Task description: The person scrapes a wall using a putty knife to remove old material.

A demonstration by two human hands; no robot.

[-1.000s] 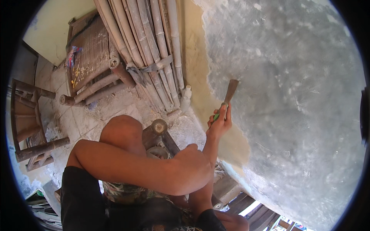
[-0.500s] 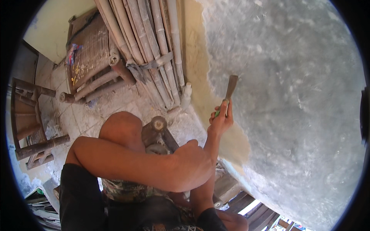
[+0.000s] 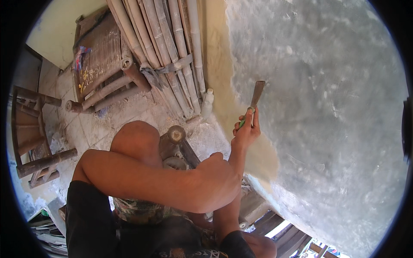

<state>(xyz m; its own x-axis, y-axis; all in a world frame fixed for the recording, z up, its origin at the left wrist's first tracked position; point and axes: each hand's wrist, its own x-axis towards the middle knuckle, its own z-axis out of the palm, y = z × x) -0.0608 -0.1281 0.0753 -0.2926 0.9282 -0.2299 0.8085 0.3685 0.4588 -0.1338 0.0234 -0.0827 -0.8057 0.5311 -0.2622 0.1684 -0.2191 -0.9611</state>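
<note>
My right hand (image 3: 246, 128) is closed around the green handle of a scraper (image 3: 257, 95). Its flat metal blade points up and lies at or very near the grey wall (image 3: 327, 112); contact is hard to judge. Across my body reaches my left arm, and my left hand (image 3: 217, 180) is curled in front of my right forearm, overlapping it. The back of that hand faces up, so its fingers and anything in them are hidden. Below the blade, a tan, uneven band (image 3: 254, 150) borders the grey surface.
Bamboo poles (image 3: 167, 47) tied with a grey strip lean beside the wall. A pale bottle (image 3: 208, 103) stands at their foot. Low bamboo furniture (image 3: 101, 56) is at the far left, with a wooden chair (image 3: 32, 129) nearer. A bamboo post end (image 3: 176, 134) rises by my knee.
The scraper blade has shifted slightly up along the wall with my right hand. My left arm stays nearly where it was, and the view has tilted a little.
</note>
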